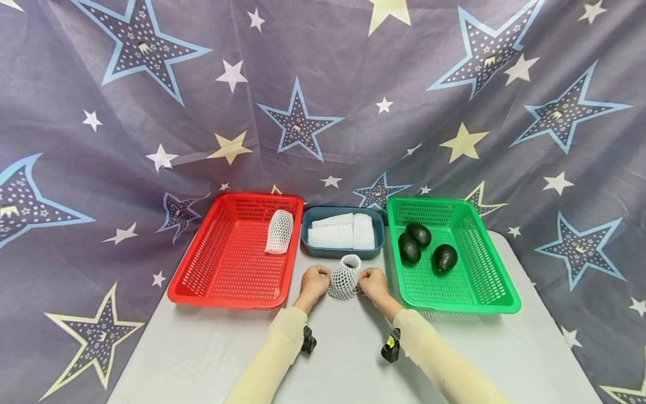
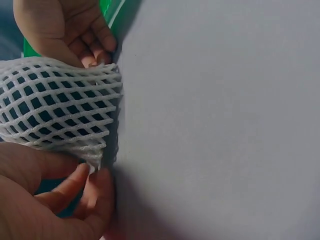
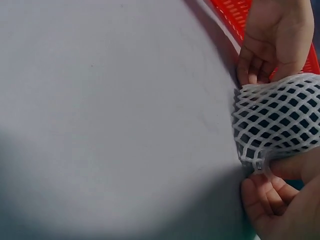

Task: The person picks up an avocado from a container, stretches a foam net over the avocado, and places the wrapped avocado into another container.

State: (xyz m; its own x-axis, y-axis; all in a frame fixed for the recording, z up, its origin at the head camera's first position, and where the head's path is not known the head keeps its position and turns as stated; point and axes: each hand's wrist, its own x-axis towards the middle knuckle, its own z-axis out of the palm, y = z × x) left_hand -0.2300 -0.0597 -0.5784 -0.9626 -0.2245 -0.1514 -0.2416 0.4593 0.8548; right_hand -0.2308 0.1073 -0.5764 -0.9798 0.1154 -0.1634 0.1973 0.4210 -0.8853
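Observation:
A white foam net sleeve (image 1: 345,279) stands on the table between both hands, its round opening upward and its lower edge spread wide. My left hand (image 1: 315,281) pinches that lower edge at the left; in the left wrist view, thumb and fingertips meet on the mesh (image 2: 60,107). On the opposite side my right hand (image 1: 374,284) pinches the edge, seen close up in the right wrist view, where the hand (image 3: 290,195) has thumb and fingers on the netting (image 3: 280,117). Dark teal shows through the holes; I cannot tell whether anything is inside.
Left stands a red basket (image 1: 176,295) with one net-covered item (image 1: 280,231) in it. Behind the hands, a dark blue tray (image 1: 328,253) holds several white net sleeves (image 1: 331,237). A green basket (image 1: 504,306) at the right holds three dark avocados (image 1: 445,258). A star-patterned cloth (image 1: 303,45) hangs behind.

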